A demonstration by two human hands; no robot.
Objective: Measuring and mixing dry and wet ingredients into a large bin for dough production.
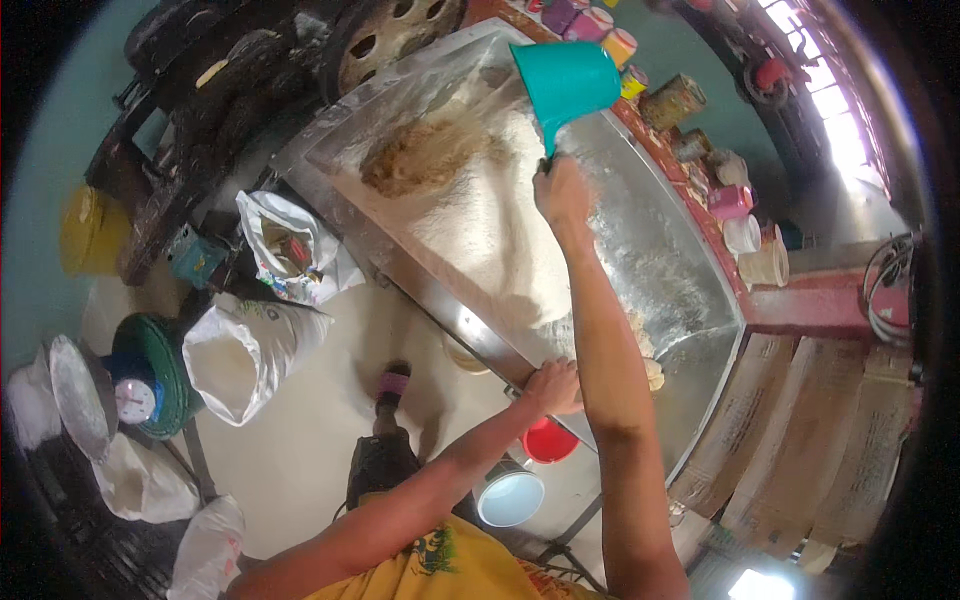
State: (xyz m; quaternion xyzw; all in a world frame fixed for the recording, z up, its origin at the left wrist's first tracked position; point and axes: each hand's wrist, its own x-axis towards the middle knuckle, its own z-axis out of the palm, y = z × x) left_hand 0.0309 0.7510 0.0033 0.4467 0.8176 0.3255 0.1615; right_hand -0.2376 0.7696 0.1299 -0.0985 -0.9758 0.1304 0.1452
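Note:
My right hand point(568, 200) is closed round the handle of a teal plastic dipper point(570, 82), held tilted over the far part of a large metal trough point(680, 245). A blurred, pale streak runs from the dipper's mouth down toward the trough. Inside lies a broad heap of white flour-like powder point(500, 235), with a brown grainy patch point(415, 158) at its far left. My left hand point(552, 388) grips the trough's near edge, its fingers bent over the rim. A pale lump point(654, 375) sits by my right forearm, which partly hides it.
White sacks point(262, 355) stand on the floor at left, near a green dial scale point(150, 385). A red basin point(549, 440) and a white bucket point(511, 498) are below the trough. Jars and cans point(672, 102) line the right ledge; flattened cardboard point(780, 430) lies at right. Dark machinery point(235, 90) stands far left.

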